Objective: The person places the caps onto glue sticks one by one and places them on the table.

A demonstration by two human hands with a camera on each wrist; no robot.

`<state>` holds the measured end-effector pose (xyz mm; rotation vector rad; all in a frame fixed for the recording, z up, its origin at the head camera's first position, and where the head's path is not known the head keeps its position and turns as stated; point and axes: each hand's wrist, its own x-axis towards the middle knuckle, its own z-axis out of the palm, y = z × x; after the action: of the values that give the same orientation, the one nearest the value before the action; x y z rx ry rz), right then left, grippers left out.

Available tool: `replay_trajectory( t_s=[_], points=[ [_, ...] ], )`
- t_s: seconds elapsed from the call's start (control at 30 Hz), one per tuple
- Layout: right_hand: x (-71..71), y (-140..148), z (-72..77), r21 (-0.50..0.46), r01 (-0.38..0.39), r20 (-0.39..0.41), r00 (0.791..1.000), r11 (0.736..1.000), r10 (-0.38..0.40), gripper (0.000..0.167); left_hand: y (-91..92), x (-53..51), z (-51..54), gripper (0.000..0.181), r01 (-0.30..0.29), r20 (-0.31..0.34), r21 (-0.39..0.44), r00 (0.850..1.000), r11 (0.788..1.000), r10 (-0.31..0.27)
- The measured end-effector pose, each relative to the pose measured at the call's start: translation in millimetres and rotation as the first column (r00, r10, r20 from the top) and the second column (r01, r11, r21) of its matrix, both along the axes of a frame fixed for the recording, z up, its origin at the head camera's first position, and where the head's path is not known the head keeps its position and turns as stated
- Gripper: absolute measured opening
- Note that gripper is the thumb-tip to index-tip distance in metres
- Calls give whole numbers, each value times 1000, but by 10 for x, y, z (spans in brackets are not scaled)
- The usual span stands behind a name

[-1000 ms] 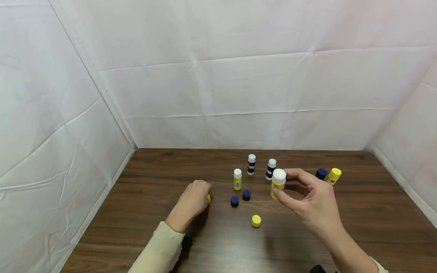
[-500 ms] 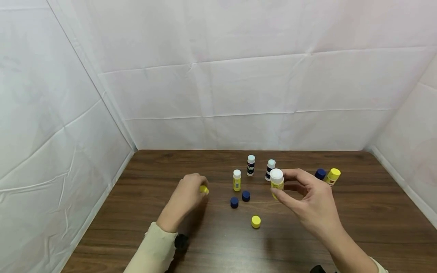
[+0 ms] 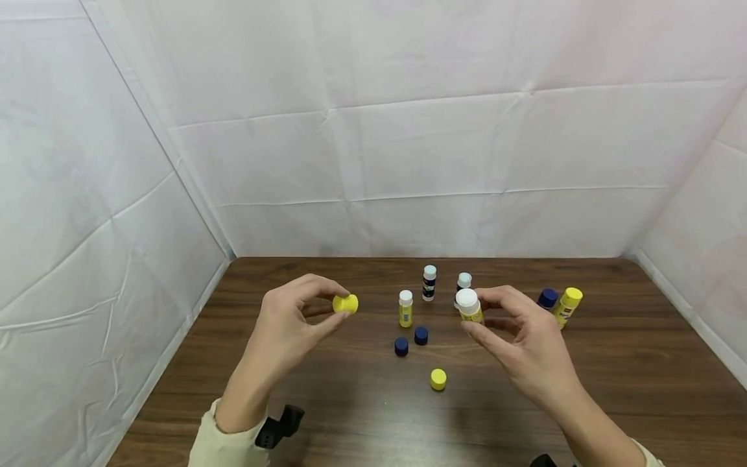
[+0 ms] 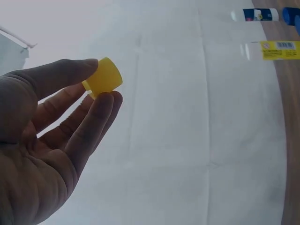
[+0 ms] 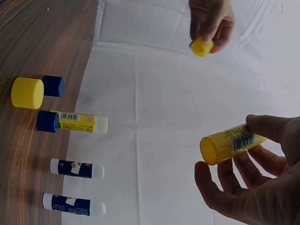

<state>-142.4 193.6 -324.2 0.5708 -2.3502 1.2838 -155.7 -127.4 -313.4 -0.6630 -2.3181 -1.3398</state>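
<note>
My left hand [image 3: 286, 321] pinches a yellow glue stick cap [image 3: 345, 303] between thumb and fingertips, raised above the table. In the left wrist view the held cap [image 4: 105, 76] is tilted. My right hand [image 3: 528, 344] grips an uncapped yellow glue stick [image 3: 470, 307] with its white end up, also off the table. The right wrist view shows that glue stick [image 5: 229, 143] and its barcode label. Held cap and held glue stick are well apart. Between the hands stand an uncapped yellow glue stick [image 3: 405, 311] and two uncapped navy ones, the left navy glue stick [image 3: 428, 285] farthest back.
Two navy caps [image 3: 401, 346] and a loose yellow cap [image 3: 438, 379] lie mid-table. Behind my right hand stand a capped yellow glue stick [image 3: 569, 305] and a navy-capped one [image 3: 547, 298], partly hidden. White cloth walls [image 3: 373, 224] border the wooden table [image 3: 362, 428].
My left hand has lifted the yellow cap from the table and turned so the cap shows fully. The right hand has tilted its glue stick slightly and shifted a little left.
</note>
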Motion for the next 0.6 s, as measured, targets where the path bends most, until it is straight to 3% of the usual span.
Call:
replay_trajectory(
  t_s=[0.3, 0.43, 0.6],
  points=[
    [-5, -19, -32, 29, -12, -21, 1000, 1000, 13, 34, 73, 75, 23, 32, 60, -106, 64, 993, 996, -53],
    [-6, -49, -59, 80, 21, -128, 992, 997, -11, 38, 164, 84, -8, 29, 110, -100, 106, 990, 988, -99],
    [5, -86, -90, 155, 62, -270, 963, 986, -18, 43, 334, 85, -85, 26, 164, -77, 157, 985, 974, -153]
  ],
)
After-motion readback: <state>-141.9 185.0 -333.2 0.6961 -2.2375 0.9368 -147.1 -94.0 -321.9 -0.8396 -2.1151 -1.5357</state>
